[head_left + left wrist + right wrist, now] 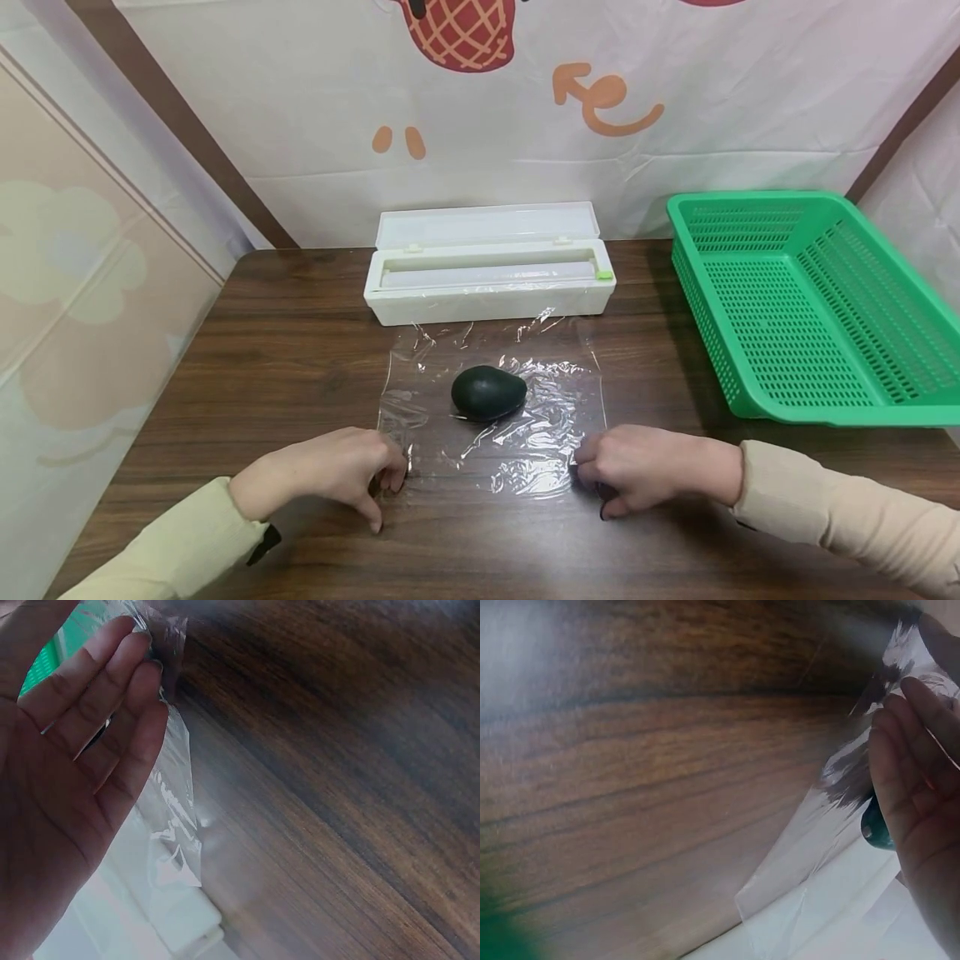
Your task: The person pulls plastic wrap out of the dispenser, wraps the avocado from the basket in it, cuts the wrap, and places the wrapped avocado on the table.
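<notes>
Here are the two hands at the near corners of the clear film (pixel 540 467): left hand (pixel 337 467) with fingers softly bent against its edge, thumb standing apart, right hand (pixel 637 467) matching it on the opposite side. And the wrist views give us what the head view hides, both palms, the fingers lined up side by side and film at their tips! Just beyond the fingers, between the two hands, sits the dark green fruit (pixel 487 393) on the film; the right wrist view catches only its end behind those fingers. Farther out, the film runs to a white box (pixel 487 308), lid (pixel 487 225) up, roll inside. Off beyond the right fingers, a green basket (pixel 847 414). All on a dark wood-grain counter (pixel 285 367), backed by a printed white cloth (pixel 300 108).
</notes>
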`<control>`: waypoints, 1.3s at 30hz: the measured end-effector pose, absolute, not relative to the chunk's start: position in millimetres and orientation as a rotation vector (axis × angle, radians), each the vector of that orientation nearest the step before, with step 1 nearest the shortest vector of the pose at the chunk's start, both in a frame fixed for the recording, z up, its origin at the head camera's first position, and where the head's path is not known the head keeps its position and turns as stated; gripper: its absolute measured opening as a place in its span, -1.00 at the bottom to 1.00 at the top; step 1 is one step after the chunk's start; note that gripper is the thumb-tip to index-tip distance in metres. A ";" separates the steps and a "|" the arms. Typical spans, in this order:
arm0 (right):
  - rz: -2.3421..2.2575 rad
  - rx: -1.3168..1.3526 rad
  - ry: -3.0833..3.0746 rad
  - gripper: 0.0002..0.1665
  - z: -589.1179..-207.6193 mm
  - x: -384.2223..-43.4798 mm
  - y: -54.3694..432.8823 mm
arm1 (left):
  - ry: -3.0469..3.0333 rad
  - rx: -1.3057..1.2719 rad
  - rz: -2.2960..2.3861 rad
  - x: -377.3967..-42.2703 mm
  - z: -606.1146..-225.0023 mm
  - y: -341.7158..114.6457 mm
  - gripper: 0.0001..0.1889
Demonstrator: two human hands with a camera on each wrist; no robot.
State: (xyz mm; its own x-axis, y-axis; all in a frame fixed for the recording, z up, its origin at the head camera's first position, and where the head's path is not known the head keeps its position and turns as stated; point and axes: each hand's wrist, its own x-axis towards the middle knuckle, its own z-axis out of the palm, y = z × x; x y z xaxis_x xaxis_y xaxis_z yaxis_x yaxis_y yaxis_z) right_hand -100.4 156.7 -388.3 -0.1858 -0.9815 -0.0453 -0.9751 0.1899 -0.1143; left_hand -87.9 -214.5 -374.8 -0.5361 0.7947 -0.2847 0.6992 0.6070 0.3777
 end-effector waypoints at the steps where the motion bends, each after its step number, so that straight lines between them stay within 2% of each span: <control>1: -0.083 -1.917 2.342 -0.71 -388.5 -100.8 156.7 | 2.412 1.182 0.306 -87.9 -375.0 -214.6 -0.62; 6: -0.114 -1.913 2.351 -0.80 -391.5 -103.7 156.5 | 2.437 1.187 0.291 -87.9 -376.0 -214.0 -0.62; 19: -0.228 -1.996 2.350 -0.82 -396.6 -107.9 156.4 | 2.412 1.220 0.360 -90.7 -378.6 -214.6 -0.79; 33: -0.278 -1.728 2.315 -0.83 -384.6 -112.1 157.6 | 2.363 1.208 0.469 -94.6 -375.7 -216.8 -0.78; 39: -0.300 -1.720 2.326 -0.87 -377.0 -115.3 159.8 | 2.375 1.251 0.485 -94.4 -369.6 -217.4 -0.78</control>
